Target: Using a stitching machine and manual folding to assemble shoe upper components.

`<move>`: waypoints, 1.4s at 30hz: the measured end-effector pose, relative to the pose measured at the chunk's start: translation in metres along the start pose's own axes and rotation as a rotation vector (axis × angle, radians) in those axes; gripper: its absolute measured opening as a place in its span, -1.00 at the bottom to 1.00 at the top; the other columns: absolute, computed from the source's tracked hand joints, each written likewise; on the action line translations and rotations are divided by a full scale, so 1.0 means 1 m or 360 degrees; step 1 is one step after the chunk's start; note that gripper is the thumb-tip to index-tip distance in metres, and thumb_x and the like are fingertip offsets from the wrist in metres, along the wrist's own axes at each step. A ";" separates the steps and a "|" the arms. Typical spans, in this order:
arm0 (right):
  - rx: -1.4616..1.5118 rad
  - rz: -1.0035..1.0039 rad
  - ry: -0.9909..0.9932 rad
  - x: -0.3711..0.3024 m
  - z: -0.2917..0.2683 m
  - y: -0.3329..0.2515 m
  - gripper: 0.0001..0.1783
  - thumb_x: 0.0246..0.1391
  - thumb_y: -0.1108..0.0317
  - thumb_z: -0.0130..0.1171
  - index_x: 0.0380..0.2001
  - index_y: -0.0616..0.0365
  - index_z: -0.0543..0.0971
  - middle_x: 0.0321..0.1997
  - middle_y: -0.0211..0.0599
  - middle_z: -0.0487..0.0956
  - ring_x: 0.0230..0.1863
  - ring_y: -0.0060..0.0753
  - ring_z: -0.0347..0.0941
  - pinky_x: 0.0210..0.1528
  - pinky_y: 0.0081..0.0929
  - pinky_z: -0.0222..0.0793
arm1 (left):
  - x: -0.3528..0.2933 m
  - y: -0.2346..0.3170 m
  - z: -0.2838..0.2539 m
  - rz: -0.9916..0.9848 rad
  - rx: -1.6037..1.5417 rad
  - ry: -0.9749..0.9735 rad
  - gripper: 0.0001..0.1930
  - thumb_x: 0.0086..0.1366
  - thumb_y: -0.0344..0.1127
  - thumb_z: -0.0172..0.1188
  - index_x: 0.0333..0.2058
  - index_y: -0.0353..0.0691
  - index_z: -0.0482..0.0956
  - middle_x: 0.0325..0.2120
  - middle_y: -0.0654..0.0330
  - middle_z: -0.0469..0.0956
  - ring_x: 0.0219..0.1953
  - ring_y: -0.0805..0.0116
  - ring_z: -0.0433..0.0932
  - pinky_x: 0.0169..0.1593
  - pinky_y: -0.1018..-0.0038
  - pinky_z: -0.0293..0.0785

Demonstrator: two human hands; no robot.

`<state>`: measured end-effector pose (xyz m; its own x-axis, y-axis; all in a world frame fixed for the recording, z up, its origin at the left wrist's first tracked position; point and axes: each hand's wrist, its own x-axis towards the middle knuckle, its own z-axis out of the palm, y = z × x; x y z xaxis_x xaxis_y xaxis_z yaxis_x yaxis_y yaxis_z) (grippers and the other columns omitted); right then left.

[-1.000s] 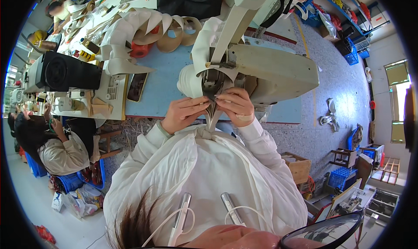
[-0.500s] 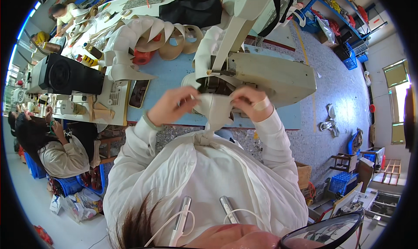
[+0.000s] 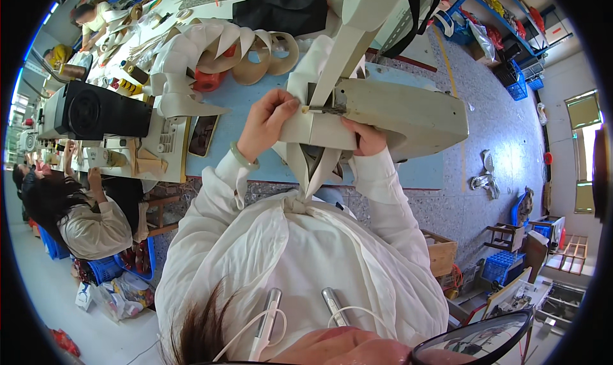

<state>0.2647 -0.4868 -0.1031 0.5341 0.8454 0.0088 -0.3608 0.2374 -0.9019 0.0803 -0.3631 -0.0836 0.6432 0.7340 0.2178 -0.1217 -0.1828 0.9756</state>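
Note:
A white sheet-like piece [image 3: 319, 131] lies at the needle end of a pale grey sewing machine [image 3: 402, 109]. At its left side my left hand [image 3: 271, 121] pinches the edge between thumb and curled fingers. My right hand [image 3: 368, 139] grips the right side, thumb on top, its other fingers mostly hidden. More white material hangs below the piece in pointed folds [image 3: 311, 167] toward my lap. Behind the needle area, a strip of similar white pieces [image 3: 308, 65] runs away from me, partly covered by the machine's upright arm.
On the blue tabletop [image 3: 239, 113], left of the machine, lie a phone [image 3: 203, 135], a curved row of white pieces [image 3: 167, 77], tape rolls [image 3: 252, 65] and a red roll [image 3: 207, 81]. A black cloth [image 3: 281, 10] lies behind. A co-worker [image 3: 96, 228] sits at left.
Both hands have moved slightly away from me, the left also rightward. The white piece, bunched before, now lies flatter beneath the needle end, with folds hanging below.

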 end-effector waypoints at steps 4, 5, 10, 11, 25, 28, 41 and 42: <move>0.0399 -0.0114 -0.0064 0.038 -0.029 0.043 -0.74 -0.01 0.42 0.21 -0.20 0.18 0.52 -0.18 -0.34 0.54 -0.17 -0.40 0.48 -0.12 -0.39 0.46 | 0.020 0.000 0.004 -0.0145 -0.0172 0.0036 -0.87 0.31 -0.33 0.06 -0.31 -0.27 0.44 -0.51 0.46 0.37 -0.48 0.72 0.22 -0.44 0.74 0.16; 0.0543 -0.0181 -0.0095 0.041 -0.030 0.046 -0.73 0.01 0.39 0.21 -0.18 0.17 0.51 -0.17 -0.34 0.54 -0.17 -0.41 0.48 -0.12 -0.39 0.46 | 0.020 0.000 0.005 -0.0221 -0.0233 0.0030 -0.87 0.30 -0.32 0.06 -0.30 -0.27 0.45 -0.52 0.47 0.36 -0.49 0.72 0.21 -0.46 0.74 0.14; -0.0337 -0.0507 0.0087 -0.010 -0.020 0.005 -0.62 -0.06 0.59 0.19 -0.11 0.11 0.54 -0.12 -0.24 0.52 -0.16 -0.31 0.45 -0.09 -0.46 0.38 | -0.032 0.023 -0.012 0.0589 0.0807 0.0274 -0.73 0.09 -0.59 0.20 -0.19 -0.28 0.49 -0.22 0.16 0.44 -0.55 0.55 0.33 -0.50 0.64 0.24; -0.0740 -0.0677 -0.0036 -0.030 -0.017 -0.003 -0.63 -0.11 0.60 0.20 -0.15 0.12 0.56 -0.11 -0.24 0.53 -0.17 -0.29 0.44 -0.10 -0.44 0.38 | -0.043 0.022 -0.009 0.0616 0.0794 0.0038 -0.73 0.08 -0.57 0.22 -0.19 -0.26 0.51 -0.18 0.14 0.46 -0.47 0.48 0.40 -0.46 0.60 0.31; -0.0622 -0.0733 -0.0803 -0.037 -0.005 -0.039 -0.85 -0.05 0.62 0.16 -0.33 0.27 0.52 -0.20 -0.14 0.57 -0.18 -0.27 0.47 -0.10 -0.44 0.36 | -0.044 0.031 -0.017 0.0289 -0.0024 -0.0380 -0.85 0.17 -0.55 0.13 -0.27 -0.25 0.49 -0.28 0.23 0.53 -0.56 0.55 0.40 -0.51 0.61 0.31; -0.0296 -0.0081 -0.0713 -0.035 -0.009 -0.046 -0.89 0.02 0.62 0.11 -0.33 0.27 0.49 -0.25 -0.23 0.56 -0.20 -0.52 0.43 -0.19 -0.61 0.34 | -0.027 0.051 -0.022 -0.0151 -0.0183 -0.0445 -0.96 0.25 -0.51 0.07 -0.32 -0.27 0.43 -0.40 0.35 0.41 -0.58 0.66 0.27 -0.53 0.67 0.20; -0.0131 -0.0014 -0.0003 -0.023 0.004 -0.011 -0.73 -0.19 0.57 0.32 -0.32 0.29 0.54 -0.43 -0.29 0.58 -0.33 -0.48 0.48 -0.31 -0.57 0.40 | -0.014 0.008 -0.010 -0.0004 -0.0017 -0.0162 -0.89 0.24 -0.40 0.19 -0.37 -0.26 0.43 -0.49 0.40 0.42 -0.48 0.73 0.31 -0.45 0.74 0.19; -0.0028 -0.0025 -0.0041 -0.019 0.005 -0.010 -0.70 -0.19 0.57 0.32 -0.30 0.28 0.53 -0.44 -0.29 0.57 -0.31 -0.47 0.49 -0.31 -0.56 0.41 | -0.013 0.004 -0.008 0.0011 -0.0115 -0.0146 -0.89 0.24 -0.40 0.18 -0.37 -0.26 0.44 -0.49 0.40 0.43 -0.46 0.73 0.31 -0.43 0.74 0.20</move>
<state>0.2544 -0.5034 -0.0918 0.5195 0.8538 0.0343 -0.3388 0.2427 -0.9090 0.0653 -0.3686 -0.0826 0.7084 0.6693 0.2241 -0.1783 -0.1376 0.9743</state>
